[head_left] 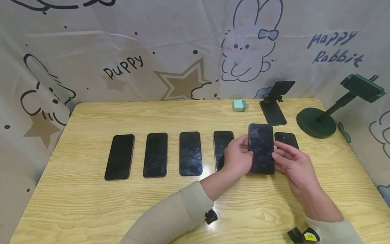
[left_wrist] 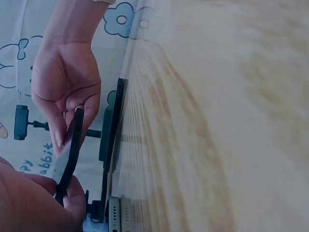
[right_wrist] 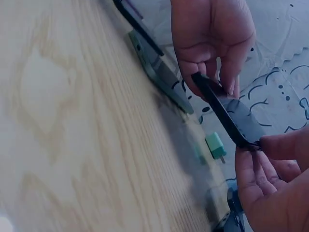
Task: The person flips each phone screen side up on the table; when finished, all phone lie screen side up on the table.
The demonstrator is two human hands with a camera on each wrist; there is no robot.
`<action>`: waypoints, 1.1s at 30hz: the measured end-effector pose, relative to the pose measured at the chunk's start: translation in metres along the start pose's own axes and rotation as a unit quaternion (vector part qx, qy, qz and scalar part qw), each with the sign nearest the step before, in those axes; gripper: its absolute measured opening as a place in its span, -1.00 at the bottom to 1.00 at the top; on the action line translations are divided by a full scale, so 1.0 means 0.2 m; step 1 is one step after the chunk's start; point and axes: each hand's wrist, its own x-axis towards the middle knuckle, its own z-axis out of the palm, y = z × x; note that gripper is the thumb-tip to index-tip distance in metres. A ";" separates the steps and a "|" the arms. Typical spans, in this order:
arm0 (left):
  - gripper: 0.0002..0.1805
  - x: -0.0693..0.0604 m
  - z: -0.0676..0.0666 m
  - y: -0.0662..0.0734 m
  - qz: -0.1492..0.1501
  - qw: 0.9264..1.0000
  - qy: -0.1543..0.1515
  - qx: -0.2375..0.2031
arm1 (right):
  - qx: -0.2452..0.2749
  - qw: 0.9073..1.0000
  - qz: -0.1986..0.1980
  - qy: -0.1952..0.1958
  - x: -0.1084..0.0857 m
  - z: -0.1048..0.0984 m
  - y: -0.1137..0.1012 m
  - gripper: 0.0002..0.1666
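Note:
A black smartphone point(head_left: 261, 149) is held above the table between both hands, its dark, smudged screen facing up. My left hand point(head_left: 239, 157) grips its left edge, thumb on top and fingers beneath. On the opposite edge my right hand point(head_left: 297, 167) pinches it the same way. Both wrist views show the lifted phone point(right_wrist: 222, 111) from its side, clear of the wood. Partly behind the left hand lies another phone point(head_left: 223, 142), screen up. Behind the right hand, a black phone point(head_left: 286, 139) lies on the table, its lower part hidden.
Three more phones lie in a row to the left: one at the far left point(head_left: 120, 157), a second point(head_left: 155, 155) and a third point(head_left: 190, 153). Along the back are a mint charger plug point(head_left: 239, 105), a black folding stand point(head_left: 274, 110) and a dark green round-based stand point(head_left: 317, 122).

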 end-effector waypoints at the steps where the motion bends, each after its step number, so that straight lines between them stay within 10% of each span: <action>1: -0.43 0.00 0.00 0.00 0.002 1.000 -0.002 0.001 | -0.019 1.000 0.000 0.002 0.00 0.00 0.00 -0.50; 11: -0.41 0.01 0.01 0.00 -0.041 0.997 -0.067 -0.003 | -0.237 0.971 -0.004 0.014 0.06 -0.01 0.01 -0.45; 33: -0.11 -0.03 0.01 0.01 -0.088 0.993 -0.073 0.019 | -0.328 0.944 0.005 0.026 0.08 0.01 0.02 -0.48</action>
